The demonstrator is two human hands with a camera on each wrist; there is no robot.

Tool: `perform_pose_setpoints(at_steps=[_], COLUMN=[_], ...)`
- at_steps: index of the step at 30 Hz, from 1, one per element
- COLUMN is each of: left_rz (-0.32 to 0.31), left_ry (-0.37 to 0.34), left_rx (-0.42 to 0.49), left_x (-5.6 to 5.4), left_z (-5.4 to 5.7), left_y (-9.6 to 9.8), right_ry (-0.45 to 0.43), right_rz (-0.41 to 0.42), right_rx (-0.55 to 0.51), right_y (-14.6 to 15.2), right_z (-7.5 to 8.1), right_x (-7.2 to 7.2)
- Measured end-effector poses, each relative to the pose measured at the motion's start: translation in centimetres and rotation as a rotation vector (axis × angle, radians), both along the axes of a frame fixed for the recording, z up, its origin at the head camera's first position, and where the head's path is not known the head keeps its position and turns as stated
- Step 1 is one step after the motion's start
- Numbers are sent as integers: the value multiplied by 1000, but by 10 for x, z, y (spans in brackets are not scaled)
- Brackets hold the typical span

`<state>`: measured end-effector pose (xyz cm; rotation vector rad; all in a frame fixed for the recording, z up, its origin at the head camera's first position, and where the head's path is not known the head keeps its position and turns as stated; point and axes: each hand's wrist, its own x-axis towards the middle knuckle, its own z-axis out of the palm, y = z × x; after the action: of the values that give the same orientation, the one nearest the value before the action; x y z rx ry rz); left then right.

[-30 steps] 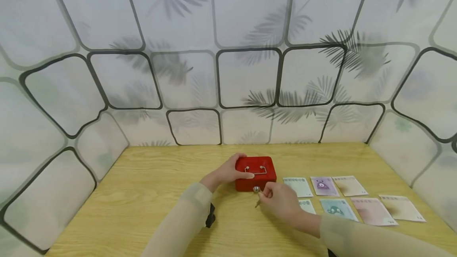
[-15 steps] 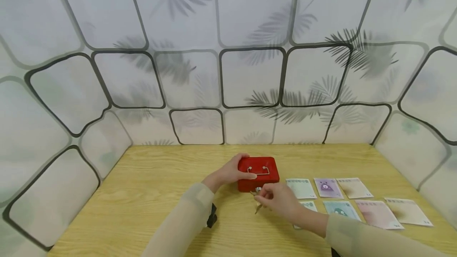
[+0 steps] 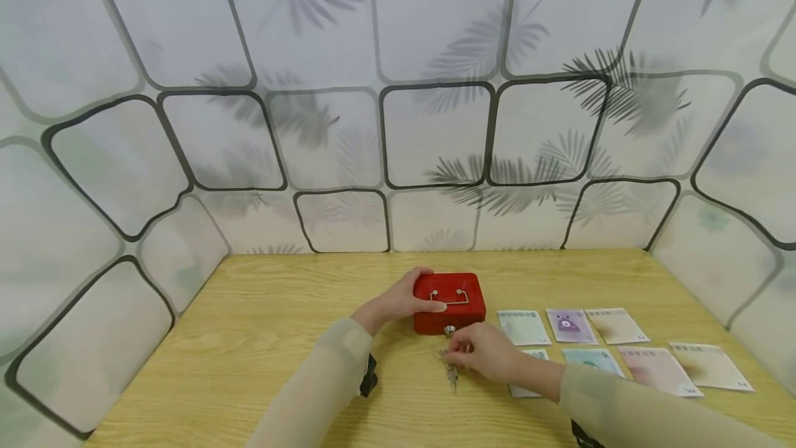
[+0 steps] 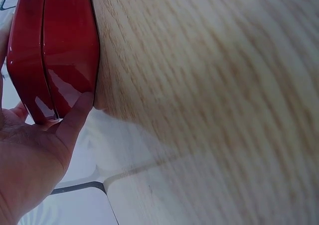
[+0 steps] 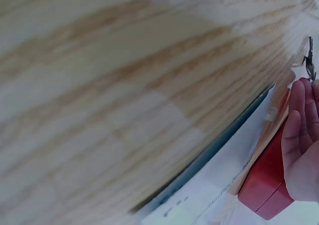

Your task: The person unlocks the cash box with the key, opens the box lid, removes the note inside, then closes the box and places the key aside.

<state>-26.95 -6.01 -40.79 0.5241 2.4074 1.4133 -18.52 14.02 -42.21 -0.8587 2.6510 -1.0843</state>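
Observation:
A small red cash box (image 3: pixel 457 282) with a wire handle on its lid stands closed on the table. My left hand (image 3: pixel 401 301) grips its left end, thumb over the lid near the handle; in the left wrist view, fingers of that hand (image 4: pixel 37 153) press the box's end. A round silver lock (image 3: pixel 450 330) shows on the front face with no key in it. Just in front of the lock, my right hand (image 3: pixel 488 351) pinches a small bunch of keys (image 3: pixel 452 373), which hang below the fingertips. The right wrist view catches the keys (image 5: pixel 310 60) at its edge.
Several play banknotes lie in two rows to the right, among them a purple note (image 3: pixel 571 327) and a pink note (image 3: pixel 659 370). A pale green note (image 3: pixel 524 328) is close to the box. Patterned cloth walls (image 3: pixel 435 220) enclose the wooden table (image 3: pixel 280 310).
My right hand has drawn back from the lock toward me with the keys, so the lock is uncovered. The left hand keeps its grip on the cash box.

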Motion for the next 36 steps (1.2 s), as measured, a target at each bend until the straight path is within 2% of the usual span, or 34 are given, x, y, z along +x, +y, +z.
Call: perform_pose_setpoints(at_steps=[12,22,27,32,36], left_rz=[1,-7,-11,-9,-15], left_ry=[12,15,18,38,55], left_rx=[-9,-23,-32,-64,-87], left_x=[0,1,0,-1,-1], left_z=[1,2,1,-1,-3], left_y=[0,2,3,-1,-5], right_ry=[40,34,47,15,21], right_rz=[57,31,20,-31,-75], right_rx=[48,57,23,-14,-50], right_y=[-3,0,4,8,14], right_z=[-5,-5,-4,-1,5], right_x=[-3,-5,-3,3,8])
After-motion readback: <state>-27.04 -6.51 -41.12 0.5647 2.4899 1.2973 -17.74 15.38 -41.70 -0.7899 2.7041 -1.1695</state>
